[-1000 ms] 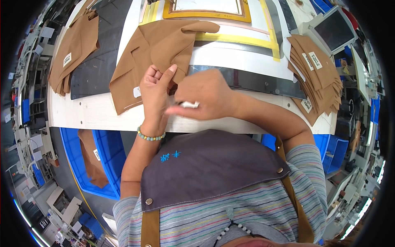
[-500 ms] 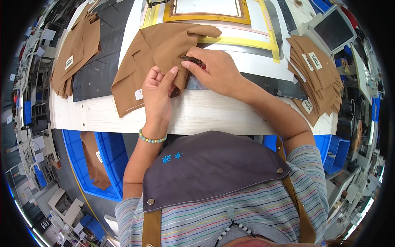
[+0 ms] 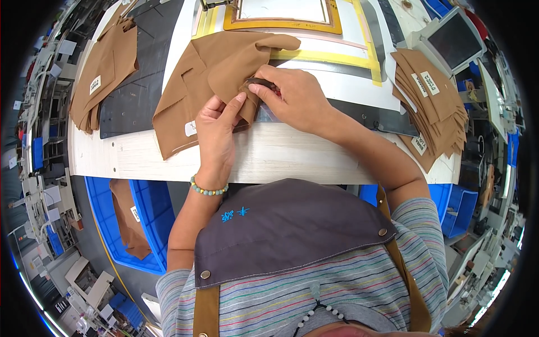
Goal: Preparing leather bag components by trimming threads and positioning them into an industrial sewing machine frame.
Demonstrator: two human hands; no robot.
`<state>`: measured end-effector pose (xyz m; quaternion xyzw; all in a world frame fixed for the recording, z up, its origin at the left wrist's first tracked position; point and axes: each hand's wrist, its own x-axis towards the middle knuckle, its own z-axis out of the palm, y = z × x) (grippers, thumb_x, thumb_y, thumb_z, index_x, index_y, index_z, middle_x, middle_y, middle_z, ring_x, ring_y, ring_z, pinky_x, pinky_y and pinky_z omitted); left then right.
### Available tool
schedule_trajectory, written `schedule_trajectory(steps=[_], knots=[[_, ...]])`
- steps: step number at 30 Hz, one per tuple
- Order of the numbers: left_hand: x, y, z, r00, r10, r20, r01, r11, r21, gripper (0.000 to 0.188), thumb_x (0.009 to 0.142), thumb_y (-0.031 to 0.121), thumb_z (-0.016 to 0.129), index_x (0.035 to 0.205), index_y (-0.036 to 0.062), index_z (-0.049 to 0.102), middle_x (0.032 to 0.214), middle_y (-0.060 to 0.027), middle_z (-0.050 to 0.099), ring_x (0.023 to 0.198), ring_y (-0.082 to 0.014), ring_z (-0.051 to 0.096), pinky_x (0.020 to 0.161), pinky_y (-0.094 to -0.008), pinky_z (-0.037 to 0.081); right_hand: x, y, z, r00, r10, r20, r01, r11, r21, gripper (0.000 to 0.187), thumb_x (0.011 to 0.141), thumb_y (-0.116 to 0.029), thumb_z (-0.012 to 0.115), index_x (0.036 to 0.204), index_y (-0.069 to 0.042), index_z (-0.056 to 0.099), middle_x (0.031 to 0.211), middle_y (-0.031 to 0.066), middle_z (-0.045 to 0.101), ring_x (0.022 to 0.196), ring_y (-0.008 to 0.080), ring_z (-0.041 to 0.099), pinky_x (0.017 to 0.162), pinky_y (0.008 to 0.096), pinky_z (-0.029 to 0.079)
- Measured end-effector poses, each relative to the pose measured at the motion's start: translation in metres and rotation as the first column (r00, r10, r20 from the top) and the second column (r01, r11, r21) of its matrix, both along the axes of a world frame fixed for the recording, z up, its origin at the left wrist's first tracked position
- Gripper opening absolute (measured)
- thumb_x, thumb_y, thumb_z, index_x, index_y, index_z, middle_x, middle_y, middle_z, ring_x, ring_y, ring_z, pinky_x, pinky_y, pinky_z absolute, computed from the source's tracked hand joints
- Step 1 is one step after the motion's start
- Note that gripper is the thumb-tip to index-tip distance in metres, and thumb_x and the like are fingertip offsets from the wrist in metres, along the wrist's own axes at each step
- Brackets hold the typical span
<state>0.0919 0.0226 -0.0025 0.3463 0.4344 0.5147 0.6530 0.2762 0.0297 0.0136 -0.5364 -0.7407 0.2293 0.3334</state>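
Note:
A brown cut fabric piece (image 3: pixel 191 73) lies over the near edge of the work area, partly folded, with a small white label at its lower left. My left hand (image 3: pixel 219 121) pinches the lower edge of a fold between thumb and fingers. Curled in my right hand (image 3: pixel 295 101) is a small dark tool (image 3: pixel 263 84) that looks like thread snips; most of it hides under the fingers. Its visible end touches the cloth just above the left fingertips.
Brown labelled fabric pieces form a left stack (image 3: pixel 106 73) and a fanned right stack (image 3: pixel 432 101). A yellow-framed screen (image 3: pixel 337 28) sits at the far side above yellow tape lines. A grey monitor (image 3: pixel 456 39) stands at far right. Below the table edge is a blue bin (image 3: pixel 160 224) holding brown cloth.
My left hand has shifted slightly right, and the pinched fold is turned a little toward the dark tool. My right hand stays almost in the same place.

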Motion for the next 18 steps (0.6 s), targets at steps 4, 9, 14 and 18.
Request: schedule_trajectory(steps=[4, 9, 14, 18], knots=[[0.001, -0.001, 0.001, 1.000, 0.013, -0.016, -0.013, 1.000, 0.005, 0.020, 0.099, 0.005, 0.073, 0.117, -0.0012, 0.075, 0.105, -0.0047, 0.076, 0.088, -0.0075, 0.069, 0.079, -0.0242, 0.057, -0.001, 0.000, -0.002, 1.000, -0.006, -0.022, 0.006, 1.000, 0.010, 0.025, 0.102, -0.031, 0.062, 0.100, -0.006, 0.067, 0.077, 0.0135, 0.071, 0.076, 0.0355, 0.069, 0.067, 0.0466, 0.052], [0.001, 0.000, -0.002, 0.999, 0.001, -0.038, 0.000, 1.000, 0.008, 0.019, 0.099, 0.005, 0.073, 0.117, -0.0010, 0.075, 0.101, -0.0033, 0.076, 0.086, -0.0066, 0.068, 0.079, -0.0235, 0.056, -0.003, 0.003, -0.011, 0.996, -0.011, -0.093, 0.013, 0.999, 0.030, 0.030, 0.100, -0.035, 0.064, 0.096, -0.006, 0.067, 0.074, 0.0127, 0.069, 0.071, 0.0339, 0.068, 0.064, 0.0450, 0.050], [0.003, -0.003, -0.001, 0.997, -0.001, -0.076, 0.003, 1.000, 0.027, 0.017, 0.099, 0.006, 0.073, 0.114, -0.0009, 0.075, 0.096, -0.0027, 0.075, 0.078, -0.0063, 0.066, 0.071, -0.0232, 0.055, -0.001, 0.004, -0.005, 0.999, 0.012, -0.039, -0.012, 1.000, 0.013, 0.034, 0.095, -0.040, 0.071, 0.084, -0.009, 0.068, 0.069, 0.0079, 0.067, 0.063, 0.0270, 0.065, 0.058, 0.0400, 0.048], [-0.001, -0.005, -0.003, 0.985, 0.003, -0.170, 0.016, 0.994, 0.110, 0.013, 0.098, 0.007, 0.075, 0.108, -0.0012, 0.075, 0.092, -0.0024, 0.074, 0.077, -0.0060, 0.065, 0.067, -0.0235, 0.053, 0.002, -0.001, -0.002, 0.989, 0.117, -0.091, -0.109, 0.990, 0.084, 0.028, 0.093, -0.036, 0.074, 0.084, -0.010, 0.070, 0.071, 0.0063, 0.068, 0.062, 0.0245, 0.066, 0.056, 0.0365, 0.049]])
